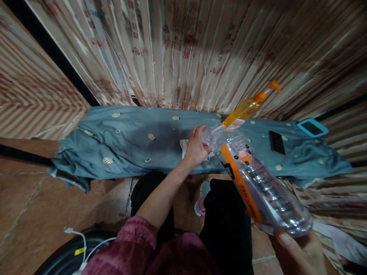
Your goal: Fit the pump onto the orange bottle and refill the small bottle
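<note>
A large clear plastic bottle (275,187) with an orange label hangs tilted over the bench, its neck toward the left and its base toward my lower right. My left hand (197,147) is closed around the neck end, where clear plastic and a bit of pink show beside the fingers. My right hand (301,252) grips the base, thumb on the near side; its other fingers are mostly hidden. Just behind the bottle's shoulder is a yellow pump bottle (246,109) with an orange pump head, its lower part hidden. Beneath my left hand lies a white piece (184,147), perhaps tissue.
A grey-blue cloth with pineapple prints (134,141) covers the narrow bench. On its right lie a black phone (276,143) and a blue-framed device (312,127). Pleated curtains (177,53) hang behind. A black round object (77,252) with white cables is at lower left.
</note>
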A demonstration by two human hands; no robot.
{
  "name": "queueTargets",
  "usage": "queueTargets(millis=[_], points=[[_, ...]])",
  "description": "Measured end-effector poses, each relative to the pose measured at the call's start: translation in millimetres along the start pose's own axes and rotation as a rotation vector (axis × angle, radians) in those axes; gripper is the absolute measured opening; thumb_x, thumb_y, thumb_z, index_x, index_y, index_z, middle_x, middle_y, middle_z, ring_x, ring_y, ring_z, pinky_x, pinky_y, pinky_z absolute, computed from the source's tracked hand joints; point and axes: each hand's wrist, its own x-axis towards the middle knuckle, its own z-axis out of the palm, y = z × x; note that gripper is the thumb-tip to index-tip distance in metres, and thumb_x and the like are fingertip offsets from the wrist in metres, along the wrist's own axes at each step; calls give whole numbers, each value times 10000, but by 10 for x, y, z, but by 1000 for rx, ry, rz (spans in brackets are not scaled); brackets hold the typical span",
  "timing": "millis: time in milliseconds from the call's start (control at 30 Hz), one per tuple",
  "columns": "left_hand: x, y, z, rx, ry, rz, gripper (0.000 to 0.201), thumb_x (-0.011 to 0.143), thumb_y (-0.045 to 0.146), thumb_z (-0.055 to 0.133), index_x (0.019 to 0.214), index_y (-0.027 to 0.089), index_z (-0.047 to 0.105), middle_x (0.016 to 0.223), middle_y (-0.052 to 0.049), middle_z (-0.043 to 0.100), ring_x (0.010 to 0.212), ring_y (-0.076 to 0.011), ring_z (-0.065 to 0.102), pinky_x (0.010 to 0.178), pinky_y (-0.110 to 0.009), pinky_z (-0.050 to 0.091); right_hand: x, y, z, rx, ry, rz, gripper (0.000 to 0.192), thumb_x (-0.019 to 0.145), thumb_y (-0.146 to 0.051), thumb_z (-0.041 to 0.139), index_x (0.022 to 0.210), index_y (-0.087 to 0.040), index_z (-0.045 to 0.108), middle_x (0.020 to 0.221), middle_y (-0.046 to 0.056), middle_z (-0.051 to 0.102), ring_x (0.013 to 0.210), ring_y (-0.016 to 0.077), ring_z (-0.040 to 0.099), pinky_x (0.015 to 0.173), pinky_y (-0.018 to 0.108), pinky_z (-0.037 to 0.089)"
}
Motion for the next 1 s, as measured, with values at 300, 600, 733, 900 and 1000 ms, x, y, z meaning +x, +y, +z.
queueTargets(millis=[300, 600, 733, 900, 1000], points=[[-5, -17, 6, -4, 5, 5, 527, 781, 311, 694, 1226, 204, 434, 1224, -114, 537, 1167, -274, 532, 1014, -474, 462, -39, -36, 48, 65, 70, 46, 612, 621, -306, 828, 1204, -233, 654, 1204, 114, 679, 874, 240, 710, 702, 332, 608], [-1, -16, 6, -2, -4, -2, 525, 789, 316, 687, 1234, 228, 423, 1228, -100, 534, 1176, -269, 528, 1021, -473, 448, -1, 31, -35, -49, 25, -3, 630, 684, -355, 790, 1274, -222, 614, 1155, 121, 687, 1009, 308, 672, 835, 441, 564], [0, -16, 6, -1, 2, 7, 528, 783, 326, 693, 1228, 216, 432, 1226, -106, 538, 1170, -269, 531, 1024, -466, 449, -1, 26, -25, -59, 12, -22, 628, 698, -369, 778, 1286, -238, 601, 1192, 124, 675, 1001, 317, 676, 864, 486, 546], [3, -7, 1, -7, -1, -8, 533, 773, 306, 705, 1225, 232, 433, 1229, -97, 537, 1178, -269, 529, 1024, -470, 451, 4, 3, -27, -57, -15, -18, 603, 693, -355, 782, 1258, -229, 613, 1169, 114, 681, 1028, 318, 662, 896, 487, 533], [4, 2, -3, -11, -6, -15, 540, 768, 304, 707, 1228, 231, 433, 1236, -102, 537, 1187, -275, 525, 1025, -475, 448, -1, -27, -9, -79, -3, -10, 594, 702, -366, 775, 1254, -220, 614, 1166, 106, 677, 1049, 315, 651, 910, 487, 529]])
